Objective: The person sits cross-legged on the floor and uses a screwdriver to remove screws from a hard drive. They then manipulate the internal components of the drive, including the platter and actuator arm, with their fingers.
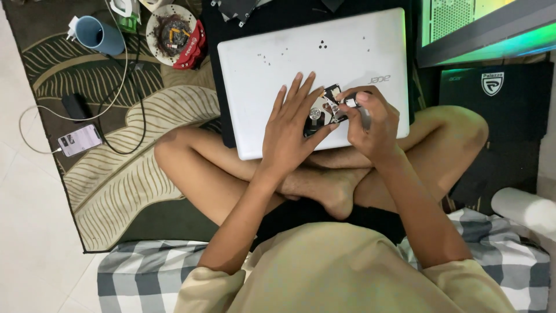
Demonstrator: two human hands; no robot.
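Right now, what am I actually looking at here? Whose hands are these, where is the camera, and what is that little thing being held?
There is no machine here. The single picture comes from a camera worn on a person's head, looking down at their own lap as they sit cross-legged on a leaf-patterned rug. A closed white laptop rests across their legs like a small table. The left hand lies spread on it, steadying a small black and silver mechanical part. The right hand pinches the part's upper end with its fingertips; whether it also holds a tool, I cannot tell. Off to the side lie a blue cup, a phone on a white cable, and a round dish of small bits.
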